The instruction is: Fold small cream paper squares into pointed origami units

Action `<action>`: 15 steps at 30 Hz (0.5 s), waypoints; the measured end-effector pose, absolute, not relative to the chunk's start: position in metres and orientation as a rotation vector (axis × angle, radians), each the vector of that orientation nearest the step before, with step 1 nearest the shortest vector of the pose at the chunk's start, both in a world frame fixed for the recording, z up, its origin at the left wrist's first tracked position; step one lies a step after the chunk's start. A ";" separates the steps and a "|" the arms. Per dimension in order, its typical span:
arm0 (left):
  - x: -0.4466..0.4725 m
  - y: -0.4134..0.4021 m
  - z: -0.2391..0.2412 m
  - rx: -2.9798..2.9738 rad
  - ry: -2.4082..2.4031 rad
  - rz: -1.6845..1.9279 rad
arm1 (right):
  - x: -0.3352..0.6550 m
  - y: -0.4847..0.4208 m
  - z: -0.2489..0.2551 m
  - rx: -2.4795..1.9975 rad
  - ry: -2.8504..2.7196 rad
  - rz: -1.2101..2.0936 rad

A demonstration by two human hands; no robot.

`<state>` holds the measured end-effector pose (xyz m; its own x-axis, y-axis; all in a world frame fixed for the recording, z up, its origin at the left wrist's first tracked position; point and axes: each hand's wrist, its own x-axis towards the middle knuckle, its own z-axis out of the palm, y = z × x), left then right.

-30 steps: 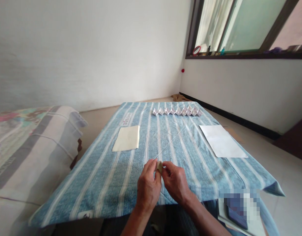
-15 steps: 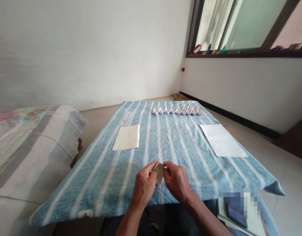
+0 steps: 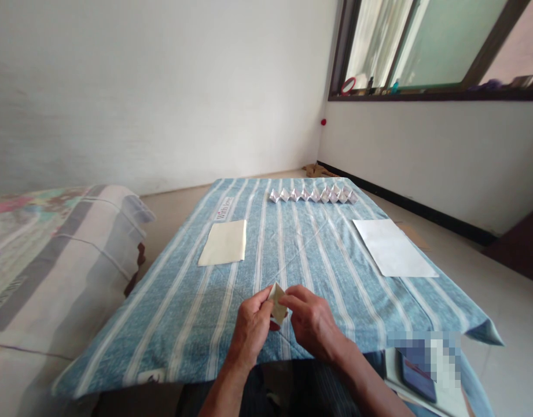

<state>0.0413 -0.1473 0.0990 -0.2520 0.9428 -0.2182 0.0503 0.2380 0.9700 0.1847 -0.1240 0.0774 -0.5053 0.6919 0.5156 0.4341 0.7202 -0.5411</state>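
Note:
A small piece of folded paper [image 3: 280, 307], pale yellow-green and diamond-shaped, is between my hands above the near part of the table. My left hand [image 3: 252, 323] grips its left side, thumb on the face turned to me. The fingertips of my right hand [image 3: 312, 313] press on its upper right side, with the other fingers curled in. Part of the paper's back is hidden by my fingers. Beyond my left hand lies a cream sheet or stack of paper [image 3: 223, 243]. A row of folded silvery-white paper pieces [image 3: 312, 195] stands along the far edge.
A blue striped cloth [image 3: 171, 313] covers the table. White paper [image 3: 394, 249] lies near its right edge. Below the near right corner, a phone [image 3: 416, 376] rests on papers, partly pixelated. A covered bed [image 3: 96, 249] stands to the left, and a window [image 3: 440, 46] is at upper right.
The folded paper has turned from a narrow, curved shape to a flatter diamond facing me. My right fingertips have moved left onto its face; my left hand stays nearly in place.

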 end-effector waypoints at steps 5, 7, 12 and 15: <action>0.041 -0.151 0.105 0.921 1.465 1.163 | 0.191 -0.125 0.084 -0.846 -2.267 0.511; 0.039 -0.153 0.105 0.893 1.430 1.155 | 0.193 -0.125 0.087 -0.858 -2.267 0.523; 0.033 -0.155 0.102 0.839 1.366 1.131 | 0.194 -0.124 0.092 -0.859 -2.227 0.570; 0.030 -0.156 0.100 0.807 1.335 1.141 | 0.194 -0.124 0.091 -0.851 -2.175 0.607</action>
